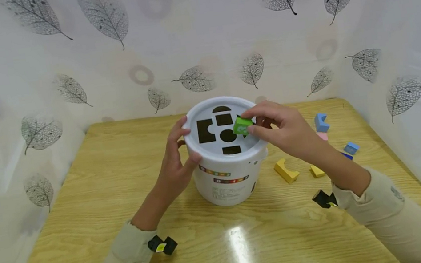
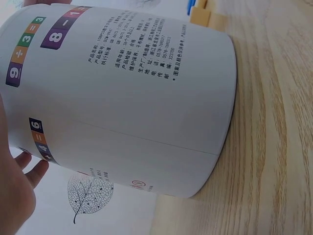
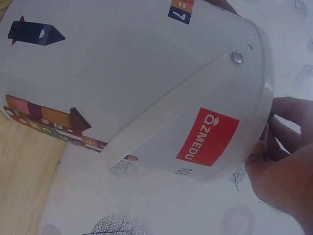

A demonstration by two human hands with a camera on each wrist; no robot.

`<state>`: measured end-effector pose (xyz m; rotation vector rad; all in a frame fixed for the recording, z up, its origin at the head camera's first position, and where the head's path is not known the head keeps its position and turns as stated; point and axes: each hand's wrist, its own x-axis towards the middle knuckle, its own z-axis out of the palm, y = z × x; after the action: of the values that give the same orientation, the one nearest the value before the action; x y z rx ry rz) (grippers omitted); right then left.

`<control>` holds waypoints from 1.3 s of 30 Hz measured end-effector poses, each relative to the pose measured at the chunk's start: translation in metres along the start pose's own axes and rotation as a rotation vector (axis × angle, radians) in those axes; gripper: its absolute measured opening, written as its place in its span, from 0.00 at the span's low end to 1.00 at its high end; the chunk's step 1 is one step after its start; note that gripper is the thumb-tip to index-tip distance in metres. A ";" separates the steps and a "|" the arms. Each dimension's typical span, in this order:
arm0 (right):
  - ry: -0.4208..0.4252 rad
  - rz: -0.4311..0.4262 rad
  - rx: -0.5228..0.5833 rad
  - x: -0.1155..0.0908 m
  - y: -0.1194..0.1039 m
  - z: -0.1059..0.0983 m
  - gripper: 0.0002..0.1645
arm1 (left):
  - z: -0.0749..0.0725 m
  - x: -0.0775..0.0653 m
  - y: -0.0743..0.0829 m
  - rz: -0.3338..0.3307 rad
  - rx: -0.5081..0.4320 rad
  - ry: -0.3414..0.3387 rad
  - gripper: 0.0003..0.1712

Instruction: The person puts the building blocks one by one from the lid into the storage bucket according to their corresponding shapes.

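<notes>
A white bucket (image 1: 225, 182) with printed number strips stands upright on the table. Its pale lid (image 1: 214, 148) has several shaped holes: round, square, half-round and notched. My left hand (image 1: 174, 161) grips the bucket's left side at the rim, fingers curled around behind and thumb in front; part of this hand (image 2: 14, 191) also shows against the bucket wall in the left wrist view. Over the right part of the lid, my right hand (image 1: 280, 126) pinches a green block (image 1: 242, 125) between thumb and fingers, tilted and overlapping a hole. The bucket mostly hides the block in the right wrist view.
Right of the bucket lie a yellow arch block (image 1: 286, 171), a smaller yellow block (image 1: 317, 171), a blue notched block (image 1: 321, 122), a pink block (image 1: 322, 136) and a light blue block (image 1: 351, 148). A leaf-printed sheet (image 1: 197, 39) surrounds the wooden table (image 1: 118, 162).
</notes>
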<state>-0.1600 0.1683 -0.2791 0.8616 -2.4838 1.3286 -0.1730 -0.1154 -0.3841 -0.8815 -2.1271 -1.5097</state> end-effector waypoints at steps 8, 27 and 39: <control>-0.038 -0.016 -0.035 -0.001 -0.005 0.008 0.16 | 0.000 0.000 0.002 -0.002 -0.005 -0.004 0.45; -0.164 -0.042 -0.111 -0.007 -0.016 0.017 0.16 | 0.000 -0.001 0.003 -0.006 -0.005 0.002 0.45; -0.163 -0.030 -0.114 -0.007 -0.014 0.015 0.15 | 0.000 0.000 0.005 -0.003 -0.003 0.005 0.45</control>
<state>-0.1448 0.1535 -0.2808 1.0133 -2.6269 1.1370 -0.1698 -0.1142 -0.3812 -0.8751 -2.1238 -1.5158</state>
